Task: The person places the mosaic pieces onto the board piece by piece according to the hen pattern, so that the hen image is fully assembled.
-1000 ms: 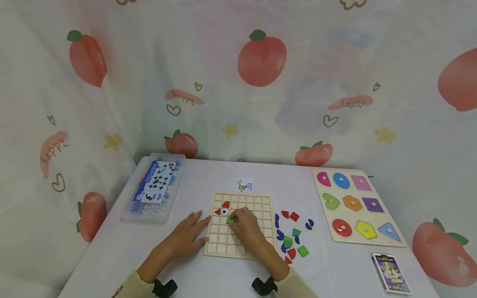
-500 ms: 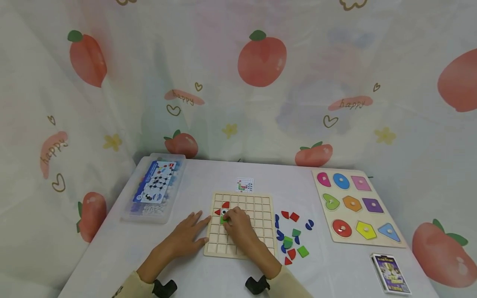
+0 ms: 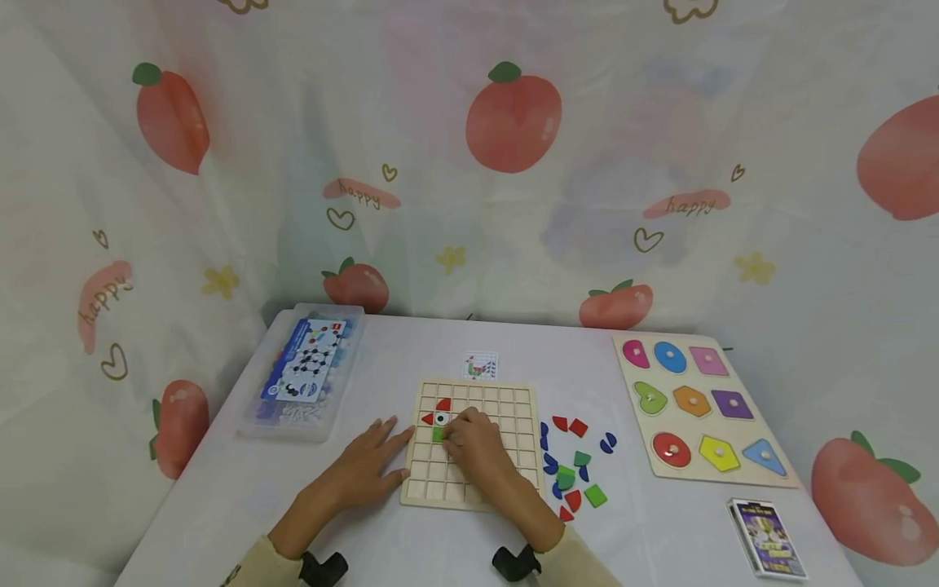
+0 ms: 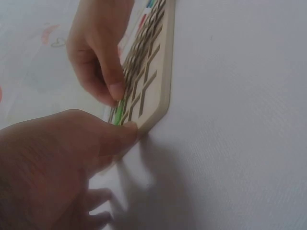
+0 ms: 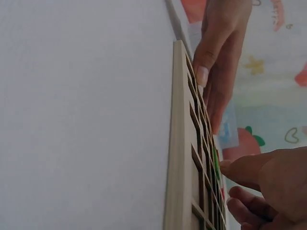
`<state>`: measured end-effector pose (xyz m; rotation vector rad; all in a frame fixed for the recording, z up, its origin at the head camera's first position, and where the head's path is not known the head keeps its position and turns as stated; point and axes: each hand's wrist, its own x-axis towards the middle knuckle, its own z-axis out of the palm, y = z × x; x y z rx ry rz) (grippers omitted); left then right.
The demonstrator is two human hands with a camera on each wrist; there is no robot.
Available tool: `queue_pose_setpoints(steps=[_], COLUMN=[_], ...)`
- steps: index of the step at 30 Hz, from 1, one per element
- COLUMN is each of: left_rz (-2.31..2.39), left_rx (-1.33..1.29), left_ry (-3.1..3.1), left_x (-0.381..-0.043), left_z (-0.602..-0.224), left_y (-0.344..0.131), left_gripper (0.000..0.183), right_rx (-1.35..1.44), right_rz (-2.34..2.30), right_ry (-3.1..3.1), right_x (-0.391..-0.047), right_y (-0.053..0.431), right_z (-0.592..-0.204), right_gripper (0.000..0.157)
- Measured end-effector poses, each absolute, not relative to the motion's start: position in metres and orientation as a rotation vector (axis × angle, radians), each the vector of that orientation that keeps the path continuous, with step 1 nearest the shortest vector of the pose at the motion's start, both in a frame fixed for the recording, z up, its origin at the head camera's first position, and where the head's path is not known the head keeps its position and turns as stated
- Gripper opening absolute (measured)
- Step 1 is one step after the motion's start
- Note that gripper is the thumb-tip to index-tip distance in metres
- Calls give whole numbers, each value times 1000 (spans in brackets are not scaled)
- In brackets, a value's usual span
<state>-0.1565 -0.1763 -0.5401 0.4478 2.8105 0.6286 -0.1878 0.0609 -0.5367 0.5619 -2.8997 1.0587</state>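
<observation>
Just left of the fingertips of the right hand [image 3: 478, 450], a green square [image 3: 437, 434] lies in a cell of the gridded wooden board [image 3: 519, 410]. Those fingers are bent and close together, their tips at the square's near edge; whether they pinch it or only touch it, I cannot tell. Beyond the fingertips sit a white disc with a black dot [image 3: 441, 418], a red triangle [image 3: 428, 419] to the disc's left and a red quarter piece [image 3: 443, 404] behind it.

The left hand [image 3: 370, 461] has its fingers spread apart, the thumb tip touching the board's left edge. Right of the right fingers, loose coloured pieces [image 3: 566, 477] are scattered beside the board. Farther from both hands' fingers are a small picture card [image 3: 481, 365], ahead, and a clear plastic box [image 3: 302, 375], ahead and left; a shape puzzle [image 3: 689, 425] lies well to their right.
</observation>
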Motion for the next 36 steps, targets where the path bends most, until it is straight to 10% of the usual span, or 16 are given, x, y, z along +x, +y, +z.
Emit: queue_pose_setpoints(steps=[18,36], left_rz=[613,621], left_rx=[419,441], left_ry=[2814,2811], left_x=[-155,-157], left_z=[-539,-540], left_y=[-175,-175], left_gripper=[68,68], right_rx=[65,21], right_rz=[742,764], right_ry=[-3284,-3169], right_x=[-178,-182], right_y=[209,223], right_z=[-501,-520], right_gripper=[37,23])
